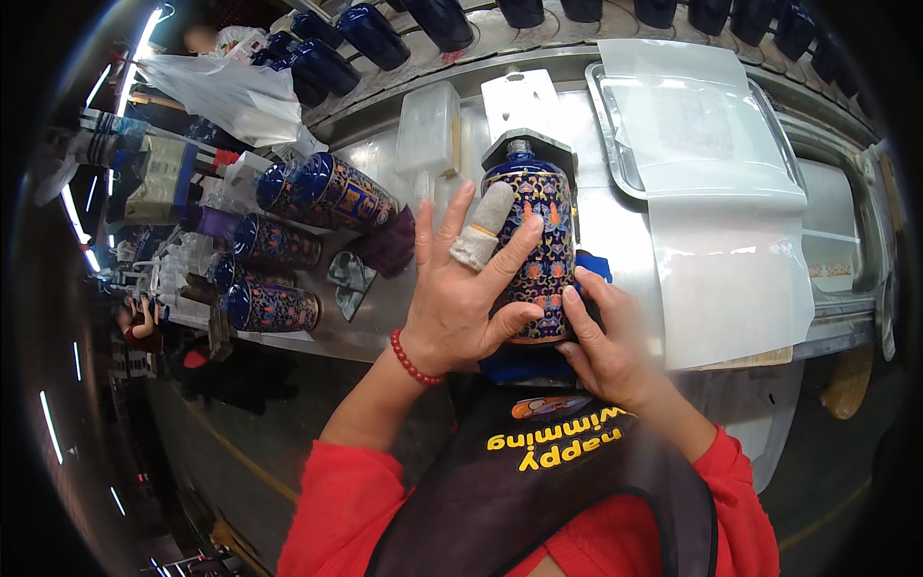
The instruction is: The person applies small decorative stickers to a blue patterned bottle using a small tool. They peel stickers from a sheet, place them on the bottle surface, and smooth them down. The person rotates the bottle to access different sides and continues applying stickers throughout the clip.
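A dark blue bottle with a colourful floral pattern lies in front of me, its bare glass neck pointing away. My left hand rests over its left side with fingers spread; one finger wears a grey-white cloth cover, and a red bead bracelet circles the wrist. At the bottle's lower right, my right hand presses fingers and thumb against the side and base, steadying it. Blue cloth shows beside and below the bottle. Behind the neck is a dark angular holder.
Several patterned bottles stand at the left, by a purple cloth. A clear block sits farther back. Translucent sheets overlie a metal tray at the right. Plain blue bottles line the far conveyor.
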Action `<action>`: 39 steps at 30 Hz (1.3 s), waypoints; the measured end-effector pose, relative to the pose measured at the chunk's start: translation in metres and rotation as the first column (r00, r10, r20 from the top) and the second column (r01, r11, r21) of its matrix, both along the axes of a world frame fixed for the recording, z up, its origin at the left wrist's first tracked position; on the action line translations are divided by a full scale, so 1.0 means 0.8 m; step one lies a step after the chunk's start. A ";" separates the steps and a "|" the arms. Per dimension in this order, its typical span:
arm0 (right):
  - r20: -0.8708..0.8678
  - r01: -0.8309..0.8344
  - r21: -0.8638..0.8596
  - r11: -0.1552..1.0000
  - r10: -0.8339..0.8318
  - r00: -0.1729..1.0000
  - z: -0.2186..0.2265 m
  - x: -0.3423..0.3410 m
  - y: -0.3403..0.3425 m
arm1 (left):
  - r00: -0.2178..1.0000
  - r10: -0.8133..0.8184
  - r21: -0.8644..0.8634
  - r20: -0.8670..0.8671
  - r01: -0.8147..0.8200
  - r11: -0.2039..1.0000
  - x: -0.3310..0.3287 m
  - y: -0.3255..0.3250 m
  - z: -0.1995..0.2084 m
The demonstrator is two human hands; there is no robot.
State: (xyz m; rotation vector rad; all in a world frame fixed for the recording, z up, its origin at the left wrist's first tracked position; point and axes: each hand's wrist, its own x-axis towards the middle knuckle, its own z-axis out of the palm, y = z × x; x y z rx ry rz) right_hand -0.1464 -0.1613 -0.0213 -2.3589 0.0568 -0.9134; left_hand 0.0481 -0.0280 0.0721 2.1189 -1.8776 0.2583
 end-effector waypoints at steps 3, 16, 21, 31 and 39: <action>0.012 0.004 0.001 1.000 -0.004 1.000 0.001 0.002 0.000 | 0.999 0.014 0.002 0.036 -0.014 1.000 -0.006 0.002 -0.005; 0.014 0.011 -0.001 1.000 -0.011 1.000 0.002 0.001 0.001 | 0.999 0.033 -0.026 0.018 -0.033 0.999 -0.011 0.004 -0.009; 0.011 0.012 0.002 1.000 -0.012 1.000 0.003 0.002 0.001 | 0.999 0.020 -0.020 0.037 -0.019 1.000 -0.016 0.006 -0.011; -0.024 -0.053 0.042 0.998 0.054 0.998 0.012 -0.005 -0.014 | 0.999 0.053 -0.031 0.001 -0.053 0.998 -0.006 0.001 -0.009; 0.050 0.063 0.058 0.996 -0.066 0.997 0.041 0.008 -0.052 | 0.987 0.009 -0.115 -0.161 -0.028 0.993 0.009 -0.006 -0.005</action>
